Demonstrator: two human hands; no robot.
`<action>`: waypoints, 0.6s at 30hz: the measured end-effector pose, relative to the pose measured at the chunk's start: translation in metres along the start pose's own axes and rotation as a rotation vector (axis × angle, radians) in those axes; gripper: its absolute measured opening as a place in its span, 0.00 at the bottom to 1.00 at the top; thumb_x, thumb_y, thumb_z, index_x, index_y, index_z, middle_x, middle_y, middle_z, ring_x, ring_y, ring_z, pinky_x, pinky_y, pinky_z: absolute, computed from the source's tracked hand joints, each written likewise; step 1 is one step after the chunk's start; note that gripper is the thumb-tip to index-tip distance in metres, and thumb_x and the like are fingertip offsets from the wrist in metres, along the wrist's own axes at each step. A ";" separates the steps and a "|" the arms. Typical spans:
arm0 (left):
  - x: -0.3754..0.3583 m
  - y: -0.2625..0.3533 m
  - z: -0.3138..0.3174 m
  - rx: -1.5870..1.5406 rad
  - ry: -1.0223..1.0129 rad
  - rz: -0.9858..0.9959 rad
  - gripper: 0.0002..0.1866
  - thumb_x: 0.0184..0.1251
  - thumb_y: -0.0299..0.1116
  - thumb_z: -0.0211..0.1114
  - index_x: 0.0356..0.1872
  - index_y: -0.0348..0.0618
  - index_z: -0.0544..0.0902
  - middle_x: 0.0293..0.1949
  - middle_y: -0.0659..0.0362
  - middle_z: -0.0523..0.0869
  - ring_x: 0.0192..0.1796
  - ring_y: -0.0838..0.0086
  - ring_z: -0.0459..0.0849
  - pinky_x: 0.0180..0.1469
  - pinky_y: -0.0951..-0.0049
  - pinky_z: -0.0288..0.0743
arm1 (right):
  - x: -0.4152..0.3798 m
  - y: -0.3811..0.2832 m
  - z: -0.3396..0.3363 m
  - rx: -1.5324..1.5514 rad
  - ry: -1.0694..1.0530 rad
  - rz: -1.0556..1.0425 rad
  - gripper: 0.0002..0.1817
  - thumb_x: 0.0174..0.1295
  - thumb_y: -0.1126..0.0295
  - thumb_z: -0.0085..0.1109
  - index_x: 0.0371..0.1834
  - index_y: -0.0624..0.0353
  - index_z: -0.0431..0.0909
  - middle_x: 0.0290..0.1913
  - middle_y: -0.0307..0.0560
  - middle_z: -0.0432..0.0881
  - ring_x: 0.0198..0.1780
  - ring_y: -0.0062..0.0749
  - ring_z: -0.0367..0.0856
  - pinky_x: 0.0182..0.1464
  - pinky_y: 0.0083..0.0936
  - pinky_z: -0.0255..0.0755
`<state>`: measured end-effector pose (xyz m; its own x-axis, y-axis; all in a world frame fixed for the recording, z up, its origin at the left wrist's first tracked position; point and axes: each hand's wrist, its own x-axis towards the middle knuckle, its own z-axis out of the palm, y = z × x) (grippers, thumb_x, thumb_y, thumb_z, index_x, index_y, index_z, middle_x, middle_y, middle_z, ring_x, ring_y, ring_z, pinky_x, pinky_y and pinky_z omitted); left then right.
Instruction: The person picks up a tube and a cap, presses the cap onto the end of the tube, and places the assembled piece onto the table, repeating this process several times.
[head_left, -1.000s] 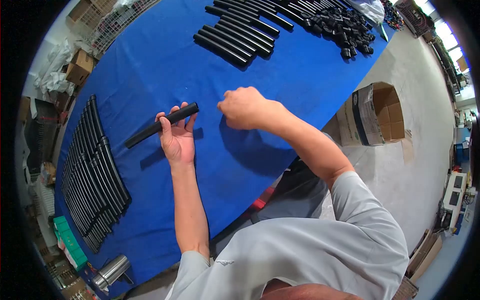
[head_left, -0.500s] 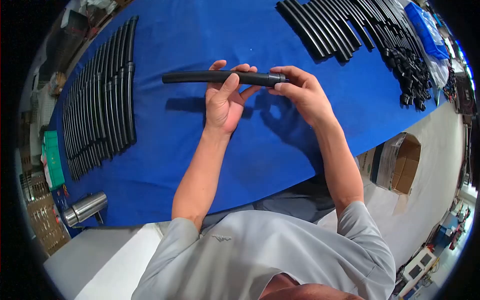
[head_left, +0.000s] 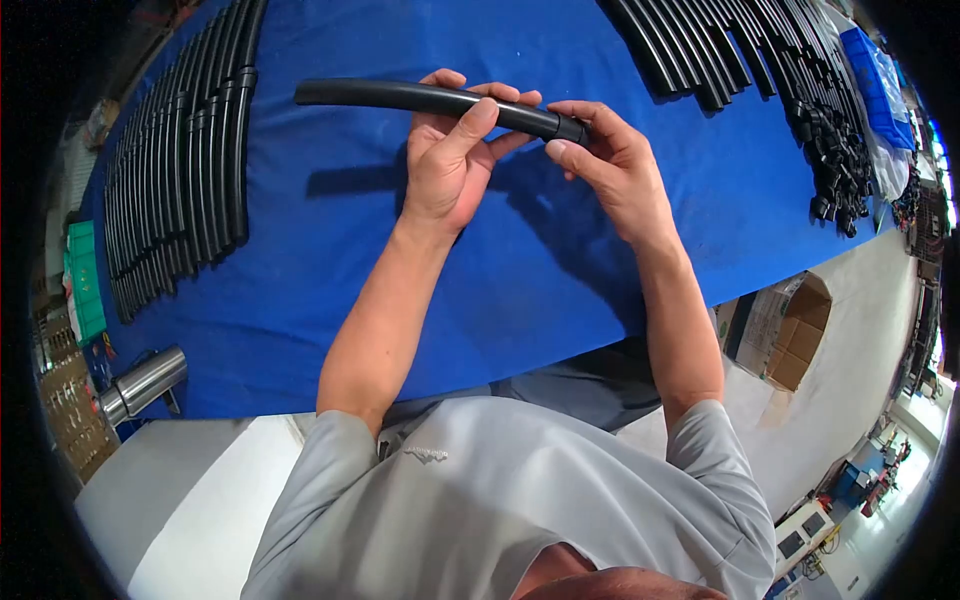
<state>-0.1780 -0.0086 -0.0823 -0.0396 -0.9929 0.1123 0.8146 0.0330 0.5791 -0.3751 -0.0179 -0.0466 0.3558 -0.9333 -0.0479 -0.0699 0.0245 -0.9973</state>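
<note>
A black tube (head_left: 390, 95) is held up over the blue cloth, its free end at the left and a black collar (head_left: 571, 130) at its right end. My left hand (head_left: 450, 160) is closed round the middle of the tube, thumb across its front. The fingers and thumb of my right hand (head_left: 615, 165) pinch the collar end. That hand partly covers the tube's tip.
Rows of black tubes (head_left: 180, 170) lie at the left, more black tubes (head_left: 690, 45) at the upper right beside a pile of small black parts (head_left: 835, 170). A blue bin (head_left: 876, 88), a metal cylinder (head_left: 145, 383), a green bin (head_left: 86, 280) and a cardboard box (head_left: 798, 333) stand around.
The tube now tilts more, its left end raised and its right end lower. Both hands have stayed on it. The surroundings have shifted in the view.
</note>
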 end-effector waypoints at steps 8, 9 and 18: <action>-0.001 -0.004 0.000 -0.032 0.066 -0.001 0.14 0.75 0.23 0.63 0.54 0.56 0.74 0.50 0.50 0.87 0.60 0.51 0.85 0.59 0.43 0.86 | -0.002 0.002 0.002 -0.144 0.048 -0.065 0.19 0.67 0.67 0.70 0.58 0.62 0.82 0.36 0.35 0.81 0.36 0.15 0.77 0.37 0.17 0.70; -0.001 -0.004 -0.002 -0.047 0.063 -0.012 0.13 0.76 0.24 0.63 0.53 0.57 0.76 0.51 0.50 0.87 0.61 0.50 0.84 0.62 0.41 0.84 | -0.002 0.004 0.002 -0.143 0.045 -0.066 0.19 0.67 0.67 0.70 0.58 0.62 0.82 0.36 0.36 0.82 0.36 0.16 0.77 0.37 0.18 0.71; -0.003 -0.004 0.000 -0.043 0.078 0.002 0.12 0.76 0.24 0.63 0.52 0.56 0.76 0.51 0.50 0.87 0.60 0.50 0.85 0.60 0.42 0.85 | 0.000 0.008 0.009 -0.361 0.109 -0.242 0.20 0.66 0.65 0.71 0.58 0.62 0.83 0.38 0.43 0.83 0.34 0.24 0.79 0.37 0.24 0.74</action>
<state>-0.1810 -0.0058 -0.0851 0.0057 -0.9988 0.0496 0.8387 0.0318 0.5436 -0.3674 -0.0142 -0.0548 0.3026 -0.9296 0.2103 -0.3242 -0.3079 -0.8945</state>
